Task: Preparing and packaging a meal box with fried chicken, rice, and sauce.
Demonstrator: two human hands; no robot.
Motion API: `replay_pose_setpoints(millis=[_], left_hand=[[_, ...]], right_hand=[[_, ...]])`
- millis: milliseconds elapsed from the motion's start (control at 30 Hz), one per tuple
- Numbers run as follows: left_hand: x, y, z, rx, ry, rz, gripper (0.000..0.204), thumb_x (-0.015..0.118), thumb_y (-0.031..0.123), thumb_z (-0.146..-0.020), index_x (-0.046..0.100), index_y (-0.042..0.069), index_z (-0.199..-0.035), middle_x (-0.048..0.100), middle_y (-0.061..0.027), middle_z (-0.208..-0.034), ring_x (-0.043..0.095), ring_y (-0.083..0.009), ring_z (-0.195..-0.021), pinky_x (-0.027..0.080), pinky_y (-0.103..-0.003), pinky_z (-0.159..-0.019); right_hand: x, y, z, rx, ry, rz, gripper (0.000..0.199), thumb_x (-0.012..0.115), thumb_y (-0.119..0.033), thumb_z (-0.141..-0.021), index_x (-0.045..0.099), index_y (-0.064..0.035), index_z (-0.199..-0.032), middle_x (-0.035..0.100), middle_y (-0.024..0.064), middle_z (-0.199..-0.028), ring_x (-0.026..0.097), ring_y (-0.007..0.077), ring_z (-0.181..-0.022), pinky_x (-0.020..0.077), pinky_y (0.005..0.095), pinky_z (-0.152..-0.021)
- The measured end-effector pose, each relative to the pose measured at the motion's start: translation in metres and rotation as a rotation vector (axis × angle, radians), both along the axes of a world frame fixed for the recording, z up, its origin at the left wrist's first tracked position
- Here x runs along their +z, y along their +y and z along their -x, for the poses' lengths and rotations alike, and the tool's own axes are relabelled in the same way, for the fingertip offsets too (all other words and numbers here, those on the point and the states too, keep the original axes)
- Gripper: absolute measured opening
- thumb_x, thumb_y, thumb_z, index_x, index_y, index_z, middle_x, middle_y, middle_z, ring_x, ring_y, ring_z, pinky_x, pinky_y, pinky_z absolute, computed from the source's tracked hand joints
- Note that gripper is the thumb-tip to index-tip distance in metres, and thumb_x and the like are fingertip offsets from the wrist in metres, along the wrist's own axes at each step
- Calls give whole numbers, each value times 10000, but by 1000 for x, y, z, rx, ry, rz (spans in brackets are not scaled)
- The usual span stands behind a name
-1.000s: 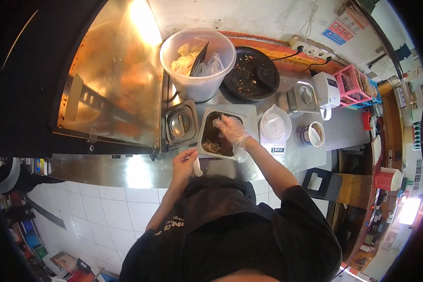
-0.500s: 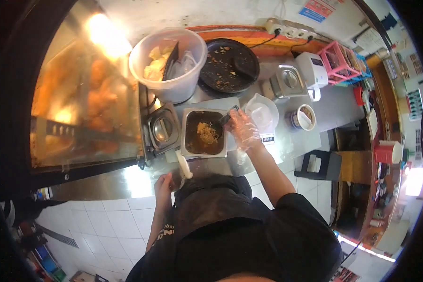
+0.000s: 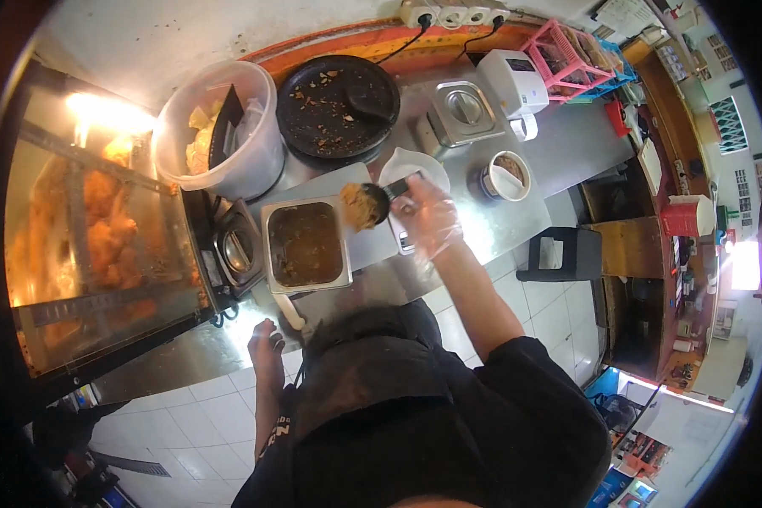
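Observation:
My right hand [image 3: 430, 218], in a clear plastic glove, grips the black handle of a scoop [image 3: 384, 203]. A heap of brown, crumbly or noodle-like food [image 3: 361, 206] fills the scoop. It hangs between a steel pan [image 3: 344, 284] and a white bowl [image 3: 427, 166] with a pouring lip. Brown liquid with bits in it [image 3: 305, 243] lies in the pan. The bowl sits on what looks like a kitchen scale, mostly covered by my hand. My bare left hand [image 3: 267, 349] is low by the counter's front edge, fingers curled, with nothing visible in them.
Left stands a lit glass food cabinet [image 3: 102, 212]. A steel lid [image 3: 237, 247] lies beside the pan, and a pale handle [image 3: 289, 311] juts from its front. Behind are a plastic bucket [image 3: 267, 161] and a round black pan [image 3: 313, 110]. Rightward are a lidded steel container [image 3: 466, 108] and a tub [image 3: 505, 176].
My right hand has lifted the scoop out of the steel pan and moved right with food in it, toward the white bowl. My left hand has dropped slightly. The view has shifted.

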State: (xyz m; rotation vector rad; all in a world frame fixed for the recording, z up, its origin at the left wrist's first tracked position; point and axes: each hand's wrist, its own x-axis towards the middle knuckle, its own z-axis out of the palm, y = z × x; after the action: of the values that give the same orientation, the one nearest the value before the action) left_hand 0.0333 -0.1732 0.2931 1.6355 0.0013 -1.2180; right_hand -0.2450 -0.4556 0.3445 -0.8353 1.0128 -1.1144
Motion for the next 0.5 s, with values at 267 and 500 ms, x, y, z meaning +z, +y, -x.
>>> replay_pose_setpoints(millis=[267,500], left_hand=[[-11,-16,32,47,-63,-6,301,583,278,-960,614,49,-1153,591,-34,-1010,543,-136,-854,430,-283,-738],[-28,6,46,282,-144,-71,312,600,291,-960,620,45,-1151,598,-29,-1012,534,-114,-848,419,-262,-733]], right_hand=[[-19,-53,97,-226,-227,-180,228,642,-203,-980,528,-64,-1120,574,46,-989,621,184,-746,560,330,-667],[-45,-66,109,-35,537,92,264,523,-266,-1033,586,-13,-988,657,145,-868,653,229,-820,537,372,-732]])
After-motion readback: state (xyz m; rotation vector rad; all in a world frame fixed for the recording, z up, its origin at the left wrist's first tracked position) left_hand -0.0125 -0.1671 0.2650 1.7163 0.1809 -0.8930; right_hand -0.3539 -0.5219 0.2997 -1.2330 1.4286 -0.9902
